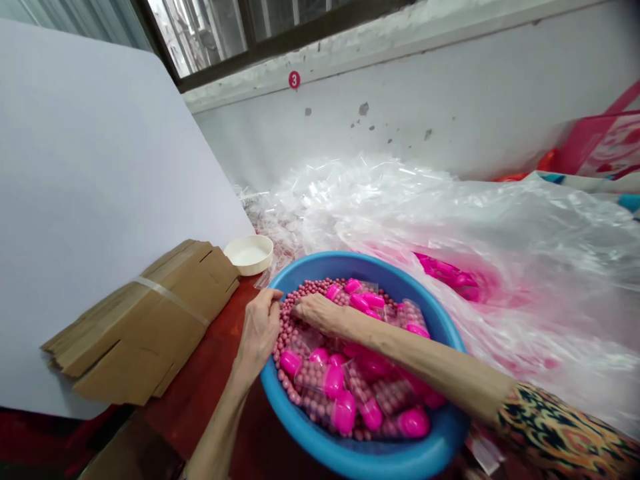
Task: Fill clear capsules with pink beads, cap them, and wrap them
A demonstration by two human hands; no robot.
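Observation:
A blue basin holds many loose dusty-pink beads and several clear containers with bright pink caps, filled with the same beads. My left hand is at the basin's left rim, its fingers curled together near the bead edge; whatever they grip is hidden. Inside the basin, my right hand reaches left over the capped containers. Its fingers are bent down among the loose beads, and their tips and anything in them cannot be made out.
Left of the basin lies a strapped stack of flattened brown cardboard, against a large white board. A shallow white dish sits behind it on the red surface. Crumpled clear plastic bags, one with bright pink pieces, heap along the wall.

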